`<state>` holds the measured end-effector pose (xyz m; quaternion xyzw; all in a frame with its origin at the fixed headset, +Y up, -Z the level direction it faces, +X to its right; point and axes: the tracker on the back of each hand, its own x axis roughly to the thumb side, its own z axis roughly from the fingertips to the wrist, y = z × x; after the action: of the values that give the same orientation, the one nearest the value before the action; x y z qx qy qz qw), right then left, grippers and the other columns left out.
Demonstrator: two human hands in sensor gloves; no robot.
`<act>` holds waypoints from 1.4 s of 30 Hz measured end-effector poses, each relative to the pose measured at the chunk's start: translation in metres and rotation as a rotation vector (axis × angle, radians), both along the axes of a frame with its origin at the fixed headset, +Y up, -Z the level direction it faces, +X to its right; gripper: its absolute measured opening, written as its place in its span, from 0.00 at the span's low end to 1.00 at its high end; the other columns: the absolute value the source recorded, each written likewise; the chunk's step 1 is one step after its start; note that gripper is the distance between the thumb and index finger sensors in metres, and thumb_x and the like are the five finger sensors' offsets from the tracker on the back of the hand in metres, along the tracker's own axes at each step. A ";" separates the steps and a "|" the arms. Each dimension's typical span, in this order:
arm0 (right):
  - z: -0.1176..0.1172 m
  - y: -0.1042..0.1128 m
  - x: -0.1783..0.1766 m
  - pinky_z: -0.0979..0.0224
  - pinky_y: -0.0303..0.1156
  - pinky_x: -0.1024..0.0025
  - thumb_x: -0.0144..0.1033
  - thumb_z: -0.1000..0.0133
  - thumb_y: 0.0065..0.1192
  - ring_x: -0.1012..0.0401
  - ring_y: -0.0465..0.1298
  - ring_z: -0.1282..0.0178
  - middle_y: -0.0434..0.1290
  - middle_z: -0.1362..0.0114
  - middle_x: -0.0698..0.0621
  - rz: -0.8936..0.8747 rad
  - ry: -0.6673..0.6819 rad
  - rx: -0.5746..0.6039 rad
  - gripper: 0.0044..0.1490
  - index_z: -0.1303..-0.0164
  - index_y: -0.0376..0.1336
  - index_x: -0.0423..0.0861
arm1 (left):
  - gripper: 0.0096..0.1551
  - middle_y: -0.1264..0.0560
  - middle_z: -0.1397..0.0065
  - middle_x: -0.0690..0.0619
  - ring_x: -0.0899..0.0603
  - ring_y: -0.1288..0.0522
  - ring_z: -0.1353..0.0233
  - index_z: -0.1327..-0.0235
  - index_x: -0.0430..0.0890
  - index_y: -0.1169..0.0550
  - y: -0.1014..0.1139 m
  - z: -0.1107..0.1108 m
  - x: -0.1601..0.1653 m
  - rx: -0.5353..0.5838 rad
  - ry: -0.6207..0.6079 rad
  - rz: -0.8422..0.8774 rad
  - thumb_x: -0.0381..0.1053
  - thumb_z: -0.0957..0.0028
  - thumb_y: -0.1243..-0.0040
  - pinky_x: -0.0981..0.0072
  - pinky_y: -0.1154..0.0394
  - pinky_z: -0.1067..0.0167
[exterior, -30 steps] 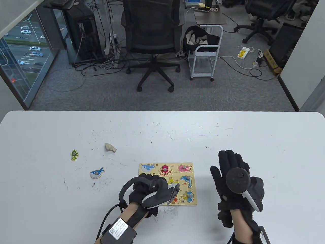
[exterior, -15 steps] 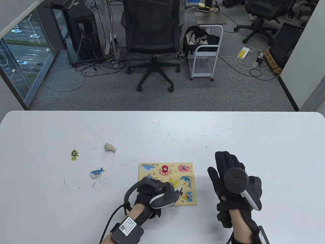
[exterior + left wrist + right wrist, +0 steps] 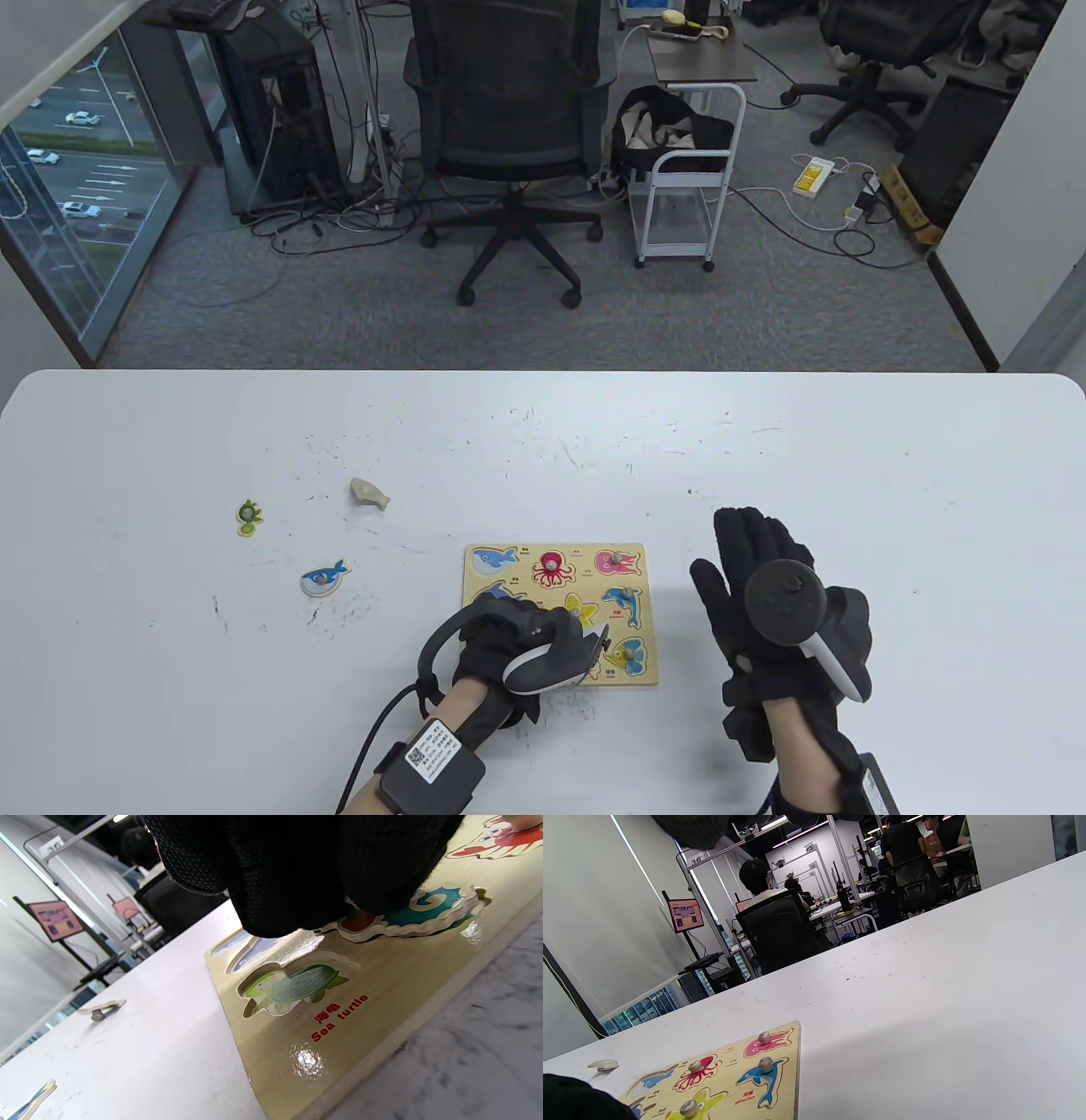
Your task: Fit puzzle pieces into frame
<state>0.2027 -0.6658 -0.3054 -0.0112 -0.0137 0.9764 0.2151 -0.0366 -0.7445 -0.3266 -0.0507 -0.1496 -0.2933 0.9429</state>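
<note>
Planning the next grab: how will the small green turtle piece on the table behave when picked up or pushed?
The turtle piece looks flat, rigid, probably light. It would likely slide on the table, not roll. Its knob should help pinching.

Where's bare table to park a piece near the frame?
Bare: the gap between the frame and the right hand, and the table's far strip beyond the frame. Crowded: left of the frame, with the turtle piece, tan piece and whale piece.

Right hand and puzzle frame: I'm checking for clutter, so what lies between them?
Only bare white table between the right hand and the puzzle frame, seen in the table view.
</note>
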 end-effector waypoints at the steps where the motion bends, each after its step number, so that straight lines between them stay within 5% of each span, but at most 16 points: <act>1: 0.000 0.000 0.000 0.13 0.46 0.42 0.56 0.42 0.60 0.44 0.54 0.11 0.54 0.11 0.49 0.000 0.000 -0.001 0.43 0.17 0.50 0.56 | 0.25 0.14 0.38 0.65 0.56 0.14 0.38 0.40 0.66 0.20 0.000 0.000 0.000 0.000 0.000 0.000 0.62 0.53 0.29 0.59 0.21 0.31; 21: -0.002 -0.001 -0.003 0.13 0.46 0.42 0.56 0.42 0.60 0.43 0.54 0.12 0.54 0.11 0.49 0.006 0.009 -0.017 0.43 0.17 0.51 0.56 | 0.25 0.15 0.37 0.65 0.56 0.15 0.36 0.38 0.66 0.21 0.005 0.005 0.001 0.004 -0.001 -0.036 0.63 0.51 0.30 0.58 0.22 0.30; 27: -0.002 -0.002 -0.002 0.13 0.46 0.42 0.56 0.42 0.60 0.43 0.54 0.12 0.54 0.11 0.49 0.003 0.012 -0.018 0.43 0.17 0.51 0.56 | 0.31 0.17 0.31 0.64 0.54 0.17 0.32 0.31 0.65 0.24 0.010 0.006 -0.003 -0.041 0.020 -0.030 0.66 0.50 0.35 0.56 0.24 0.28; 34: -0.002 -0.002 -0.001 0.13 0.46 0.42 0.56 0.42 0.60 0.43 0.54 0.12 0.54 0.11 0.49 -0.006 0.012 -0.015 0.43 0.17 0.51 0.56 | 0.35 0.21 0.24 0.60 0.50 0.21 0.26 0.24 0.63 0.29 0.046 -0.003 -0.037 -0.024 0.119 0.146 0.68 0.47 0.42 0.52 0.27 0.25; 42: -0.002 -0.002 0.000 0.14 0.47 0.42 0.56 0.42 0.60 0.43 0.54 0.12 0.54 0.11 0.49 -0.012 0.012 -0.015 0.43 0.17 0.51 0.56 | 0.35 0.22 0.23 0.59 0.49 0.22 0.24 0.24 0.63 0.29 0.093 -0.017 -0.123 0.101 0.360 0.256 0.68 0.47 0.42 0.51 0.27 0.24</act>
<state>0.2023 -0.6679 -0.3071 -0.0071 -0.0048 0.9752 0.2210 -0.1596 -0.6520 -0.3441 -0.0357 0.0309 -0.1645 0.9853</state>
